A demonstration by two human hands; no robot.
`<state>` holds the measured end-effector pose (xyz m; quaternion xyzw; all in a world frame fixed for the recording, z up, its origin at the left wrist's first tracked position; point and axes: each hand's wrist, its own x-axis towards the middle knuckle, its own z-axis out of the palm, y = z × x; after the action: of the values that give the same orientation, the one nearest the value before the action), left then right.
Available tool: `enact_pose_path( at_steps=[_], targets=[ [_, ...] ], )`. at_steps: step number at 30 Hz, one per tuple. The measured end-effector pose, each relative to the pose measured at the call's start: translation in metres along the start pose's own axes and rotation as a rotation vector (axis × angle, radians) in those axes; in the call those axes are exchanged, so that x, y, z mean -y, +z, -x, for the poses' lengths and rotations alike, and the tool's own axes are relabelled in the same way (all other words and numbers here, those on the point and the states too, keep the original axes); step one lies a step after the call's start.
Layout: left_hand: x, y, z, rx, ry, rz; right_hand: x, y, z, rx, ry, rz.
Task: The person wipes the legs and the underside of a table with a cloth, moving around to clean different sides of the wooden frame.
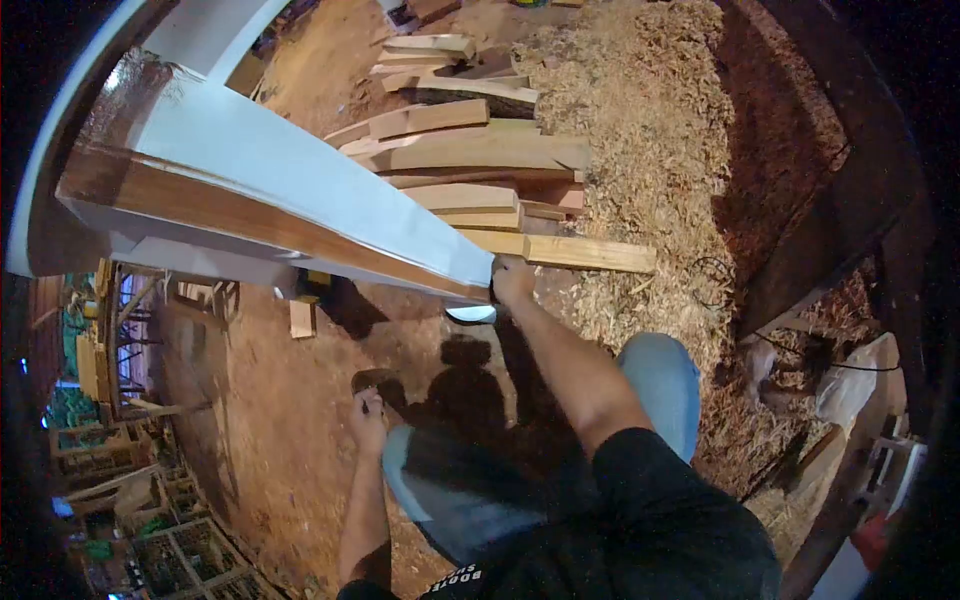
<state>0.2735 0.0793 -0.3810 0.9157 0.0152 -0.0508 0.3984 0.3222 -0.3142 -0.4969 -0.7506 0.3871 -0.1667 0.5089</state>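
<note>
Right hand (514, 282) on the narrow end of a long, tapering white beam with a brown side strip (320, 180)

Everything here is placed by the beam, which slants from the upper left down to the middle of your view. Far left, below its broad end, you have brown wooden slatted frames (185, 555). Just under its lower edge sits a small, pale, squared wooden block (302, 320), on reddish-brown bare ground (270, 400).

Your left hand (369, 425) is well below the beam and apart from it, beside your left knee in blue denim (405, 465). Its fingers are bent; something dark shows at them, but you cannot tell whether it is held. A white, crescent-shaped piece (471, 314) shows just under the beam's narrow end.

Your right hand is curled at that end and looks to be gripping it, though the fingertips are hidden. The step in hand appears to be steadying or handling the beam from there; a next move would call for a firm right grip and a check of that dark thing at the left.

Right of the beam lie pale, sawn timber lengths (480, 152), then a bed of light wood shavings (640, 120). Farthest right is a crumpled, translucent plastic sheet (858, 378).
</note>
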Motion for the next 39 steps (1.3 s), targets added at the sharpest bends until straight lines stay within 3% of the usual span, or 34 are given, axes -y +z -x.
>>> enact_pose_path(
  at_steps=[2, 7, 9, 12, 15, 19, 22, 23, 25, 34, 38, 39],
  targets=[
    [0.006, 0.000, -0.003, -0.002, 0.000, -0.012, -0.009, 0.005, 0.018, 0.030, 0.016, 0.013],
    [-0.043, 0.006, 0.005, 0.031, -0.038, 0.061, -0.006, -0.002, 0.065, 0.123, 0.081, -0.063],
    [-0.026, 0.008, -0.005, 0.021, 0.071, -0.038, -0.007, -0.002, 0.070, 0.134, 0.105, -0.037],
    [-0.024, 0.011, -0.009, 0.015, 0.111, -0.076, -0.003, 0.002, 0.056, 0.077, 0.162, 0.022],
    [-0.032, 0.010, -0.005, 0.015, 0.086, -0.062, -0.001, -0.001, 0.029, 0.012, 0.048, 0.040],
    [-0.016, 0.002, -0.008, 0.026, 0.038, -0.001, -0.003, -0.002, 0.012, 0.116, 0.110, -0.008],
    [-0.016, 0.000, -0.007, -0.029, 0.193, -0.086, 0.006, -0.001, 0.014, -0.017, 0.103, -0.065],
    [-0.019, 0.000, -0.008, -0.023, 0.159, -0.095, 0.008, -0.007, 0.012, 0.076, 0.104, -0.010],
    [-0.038, -0.001, 0.000, -0.008, 0.085, -0.115, 0.032, -0.020, 0.012, 0.033, 0.073, -0.034],
    [-0.036, 0.017, -0.009, -0.038, 0.138, -0.051, 0.143, -0.076, 0.028, -0.077, -0.326, -0.276],
    [-0.069, 0.016, -0.007, -0.040, 0.090, -0.448, 0.232, -0.125, 0.052, -0.075, -0.418, -0.425],
    [-0.065, 0.016, -0.011, -0.024, 0.161, -0.461, 0.257, -0.141, 0.058, -0.060, -0.427, -0.423]
  ],
)
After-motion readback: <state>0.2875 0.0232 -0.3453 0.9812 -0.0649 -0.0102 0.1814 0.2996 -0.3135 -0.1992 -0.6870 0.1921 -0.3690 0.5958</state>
